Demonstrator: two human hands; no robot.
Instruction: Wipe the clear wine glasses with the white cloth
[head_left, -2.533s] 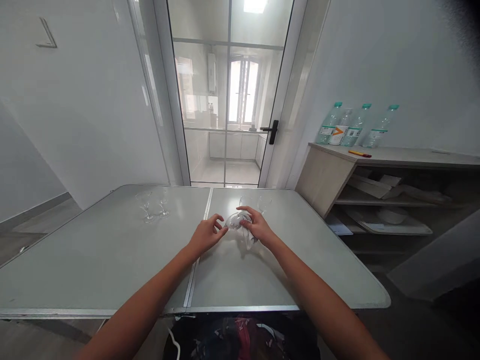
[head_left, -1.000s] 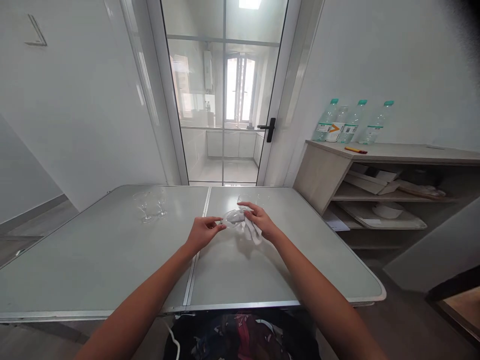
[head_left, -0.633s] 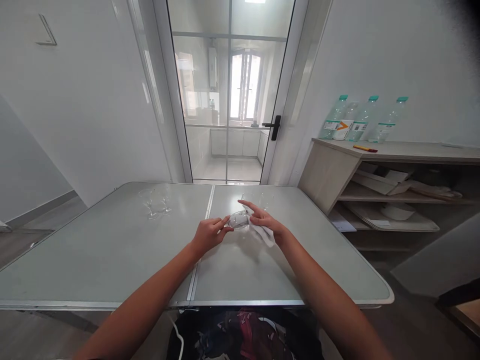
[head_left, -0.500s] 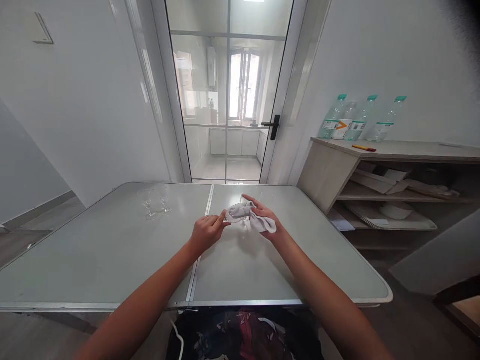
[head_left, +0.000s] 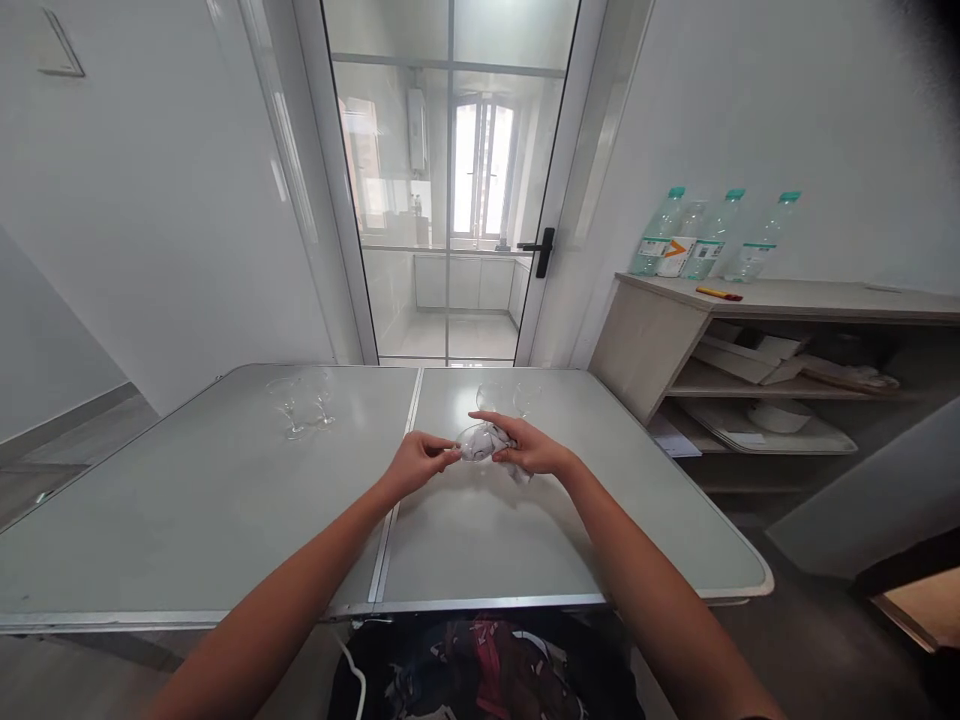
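Above the right half of the table a clear glass [head_left: 472, 443], perhaps stemmed like the others, lies tilted on its side between my hands. My left hand [head_left: 418, 463] pinches its left end with thumb and fingers. My right hand [head_left: 534, 446] grips a white cloth [head_left: 519, 474], bunched up against the glass's bowl; the cloth shows through the clear wall. Part of the cloth is hidden by the right fingers. Behind my hands stand two clear glasses, one at the left [head_left: 490, 396] and one at the right [head_left: 526, 398].
Two stemmed glasses, a nearer one [head_left: 289, 412] and a farther one [head_left: 322, 402], stand on the left of the table [head_left: 225, 520]. A metal seam divides the tabletop. At right, a shelf unit [head_left: 652, 345] holds bottles [head_left: 712, 240] and a yellow-orange object [head_left: 718, 294].
The cloth has gone further into the right hand and bunches against the glass. My right fingers now cover more of it. The view has shifted slightly.
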